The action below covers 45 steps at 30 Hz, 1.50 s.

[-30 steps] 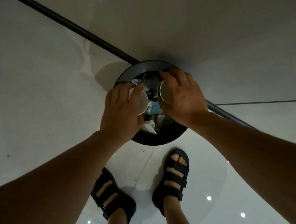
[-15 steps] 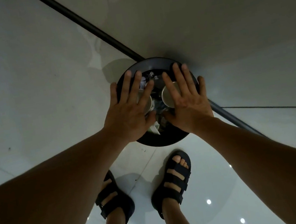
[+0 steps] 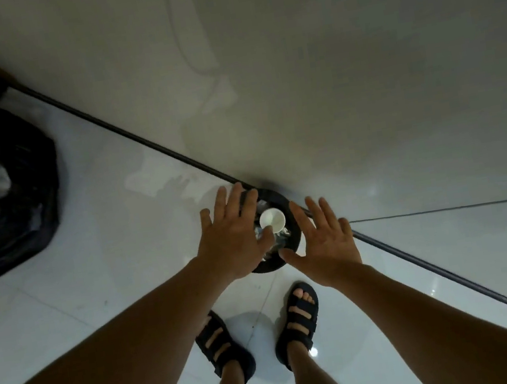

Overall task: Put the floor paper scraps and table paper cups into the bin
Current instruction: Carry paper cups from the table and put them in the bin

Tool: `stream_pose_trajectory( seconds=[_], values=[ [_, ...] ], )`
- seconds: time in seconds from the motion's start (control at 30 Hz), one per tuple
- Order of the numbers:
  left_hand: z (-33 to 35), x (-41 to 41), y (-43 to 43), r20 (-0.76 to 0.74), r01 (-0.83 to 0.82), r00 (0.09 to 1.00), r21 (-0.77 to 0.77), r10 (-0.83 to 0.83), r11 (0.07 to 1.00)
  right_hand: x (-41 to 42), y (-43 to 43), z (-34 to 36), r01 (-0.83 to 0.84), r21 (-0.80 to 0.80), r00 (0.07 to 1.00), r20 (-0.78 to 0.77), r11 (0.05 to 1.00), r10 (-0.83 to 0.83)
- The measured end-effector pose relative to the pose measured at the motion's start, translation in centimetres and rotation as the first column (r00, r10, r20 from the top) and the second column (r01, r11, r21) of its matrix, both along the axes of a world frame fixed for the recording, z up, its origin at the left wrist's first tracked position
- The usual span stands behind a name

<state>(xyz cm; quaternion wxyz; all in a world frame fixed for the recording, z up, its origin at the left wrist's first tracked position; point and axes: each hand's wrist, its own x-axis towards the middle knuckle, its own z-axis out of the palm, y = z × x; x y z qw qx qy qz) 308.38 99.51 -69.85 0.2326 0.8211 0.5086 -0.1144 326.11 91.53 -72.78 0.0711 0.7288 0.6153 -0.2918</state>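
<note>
Empty and splayed, the left hand [image 3: 236,237] and right hand [image 3: 324,247] had just released their cups, one paper cup [image 3: 272,220] lying in the bin [image 3: 279,196], so that drop looked done.

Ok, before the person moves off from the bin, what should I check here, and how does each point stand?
1. Left hand holds nothing: ok, fingers are spread above the bin.
2. Right hand holds nothing: ok, the palm is open with fingers straight.
3. A paper cup is inside the bin: ok, a white cup lies on the rubbish.
4. A second cup is in the bin: cannot tell, only one shows and the left hand covers part of the opening.
5. No scraps are left on the floor: cannot tell, none show on the tiles near the bin, but much of the floor is out of view.
</note>
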Motion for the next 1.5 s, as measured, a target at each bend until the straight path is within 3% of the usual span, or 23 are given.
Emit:
stream_pose_trajectory(
  seconds=[0.17,0.37,0.47,0.67,0.87,1.03,1.3,1.5],
  values=[
    [9.1,-0.6,-2.7,-0.027,0.013,0.999,-0.124,-0.016,0.992,0.8,-3.3,10.6,0.112,-0.033,0.993,0.029,0.993,-0.111],
    [17.6,-0.2,-6.5,0.033,0.169,0.986,-0.118,-0.166,0.979,0.5,-11.1,21.1,0.293,-0.041,0.951,0.117,0.955,-0.286],
    [20.9,0.3,-8.2,0.067,0.294,0.955,-0.124,-0.288,0.948,-1.3,-15.8,25.5,0.464,-0.008,0.878,0.137,0.886,-0.459],
    [26.0,1.4,-13.5,0.045,0.543,0.839,-0.11,-0.542,0.832,-6.9,-25.3,31.4,0.757,0.042,0.642,0.14,0.652,-0.754],
    [31.9,5.6,-23.7,0.095,0.813,0.581,-0.033,-0.808,0.581,-11.6,-36.6,35.8,0.94,0.136,0.297,0.117,0.312,-0.948],
    [34.6,4.7,-34.9,0.117,0.935,0.347,0.029,-0.93,0.353,-18.1,-47.5,37.3,0.98,0.2,-0.015,0.079,0.001,-0.997],
    [36.9,-4.6,-57.3,0.154,0.995,-0.028,0.095,-0.988,-0.013,-35.1,-66.7,38.3,0.894,0.214,-0.411,0.045,-0.393,-0.911],
    [38.6,-13.7,-72.4,0.175,0.95,-0.303,0.131,-0.937,-0.282,-47.4,-78.4,39.2,0.725,0.224,-0.671,0.018,-0.651,-0.741]
  ],
)
